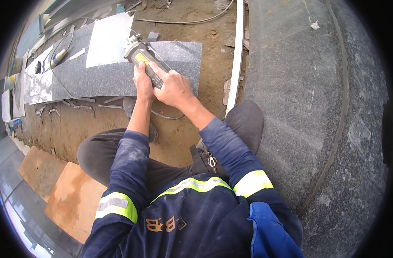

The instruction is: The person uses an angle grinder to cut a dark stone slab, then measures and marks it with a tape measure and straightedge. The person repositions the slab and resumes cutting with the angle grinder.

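Observation:
Both hands hold a grey angle grinder (141,48) with a yellow label, its head tilted up and away from me. My left hand (143,81) is closed around the left side of the body, thumb along it. My right hand (175,89) wraps the body from the right, just behind. Under and beyond the grinder lies a dark speckled stone slab (93,80). A bright white sheet or tile (108,41) rests on it next to the grinder's head. Whether the disc touches anything, I cannot tell.
A second corded power tool (58,57) lies at the left on the slab. A cable (185,22) crosses the dirt behind. To my right are a long white strip (236,60) and broad grey stone paving (287,99). Brown boards (74,195) lie at lower left.

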{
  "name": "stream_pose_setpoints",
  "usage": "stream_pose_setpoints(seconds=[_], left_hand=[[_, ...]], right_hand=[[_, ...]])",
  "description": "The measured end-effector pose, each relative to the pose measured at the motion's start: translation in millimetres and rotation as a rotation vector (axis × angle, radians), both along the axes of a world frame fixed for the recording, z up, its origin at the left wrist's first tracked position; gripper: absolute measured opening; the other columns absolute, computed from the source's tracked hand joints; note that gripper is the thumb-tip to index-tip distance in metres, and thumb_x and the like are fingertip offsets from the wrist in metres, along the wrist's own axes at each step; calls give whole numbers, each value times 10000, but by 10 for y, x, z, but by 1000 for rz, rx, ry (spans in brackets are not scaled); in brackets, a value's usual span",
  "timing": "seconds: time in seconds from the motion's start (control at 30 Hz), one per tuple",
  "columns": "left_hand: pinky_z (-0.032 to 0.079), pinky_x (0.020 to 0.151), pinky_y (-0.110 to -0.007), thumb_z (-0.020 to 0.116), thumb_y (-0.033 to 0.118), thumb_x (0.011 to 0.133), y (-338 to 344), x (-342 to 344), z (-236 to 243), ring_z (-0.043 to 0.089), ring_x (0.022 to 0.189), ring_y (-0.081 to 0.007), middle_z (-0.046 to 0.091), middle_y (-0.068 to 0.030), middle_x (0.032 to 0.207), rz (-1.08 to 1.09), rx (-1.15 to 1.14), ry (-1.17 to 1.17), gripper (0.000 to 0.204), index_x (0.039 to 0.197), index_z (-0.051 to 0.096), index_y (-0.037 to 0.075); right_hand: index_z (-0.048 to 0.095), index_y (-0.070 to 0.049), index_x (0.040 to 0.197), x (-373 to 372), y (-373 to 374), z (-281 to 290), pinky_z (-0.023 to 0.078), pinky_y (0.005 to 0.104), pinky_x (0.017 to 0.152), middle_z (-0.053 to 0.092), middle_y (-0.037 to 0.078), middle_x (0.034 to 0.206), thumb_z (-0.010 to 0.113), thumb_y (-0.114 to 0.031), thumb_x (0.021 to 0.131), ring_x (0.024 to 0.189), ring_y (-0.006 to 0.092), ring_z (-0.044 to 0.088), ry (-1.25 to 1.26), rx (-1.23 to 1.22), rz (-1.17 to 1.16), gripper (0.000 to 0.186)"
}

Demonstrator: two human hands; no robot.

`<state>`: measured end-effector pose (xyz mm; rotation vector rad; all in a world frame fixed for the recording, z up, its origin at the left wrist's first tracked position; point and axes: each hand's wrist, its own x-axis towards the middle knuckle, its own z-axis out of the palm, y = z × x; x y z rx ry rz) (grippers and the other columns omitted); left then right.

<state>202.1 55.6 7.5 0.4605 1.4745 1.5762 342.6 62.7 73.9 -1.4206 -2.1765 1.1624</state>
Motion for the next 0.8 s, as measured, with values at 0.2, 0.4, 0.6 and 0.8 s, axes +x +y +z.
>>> stream_pose_setpoints(seconds=[0.2,0.4,0.6,0.8], left_hand=[[552,879,-363,452,342,1117,70,-44,-33,656,994,-192,644,-103,1155,-8,-23,-12,390,1340,562,42],[555,866,-343,449,290,1124,77,-52,5,661,988,-175,651,-100,1154,-26,0,-59,387,1397,529,29],[561,852,-346,431,293,1127,31,-7,55,665,966,-177,653,-102,1133,-65,-30,17,387,1391,530,29],[564,866,-369,468,352,1117,-39,43,57,676,972,-207,664,-112,1116,-37,-31,-22,405,1312,577,15]], right_hand=[[537,-238,1537,-6,47,-49,584,537,830,721,286,967,733,-300,778,908,454,723,50,32,-33,786],[520,-247,1547,-7,58,-41,585,537,846,727,278,989,740,-321,771,928,454,723,26,8,-27,810],[526,-246,1541,59,16,-45,590,538,838,725,284,995,741,-328,769,919,471,719,73,4,-37,806],[494,-283,1563,128,-65,34,590,527,880,709,284,1015,755,-290,783,951,446,722,59,-30,-28,822]])
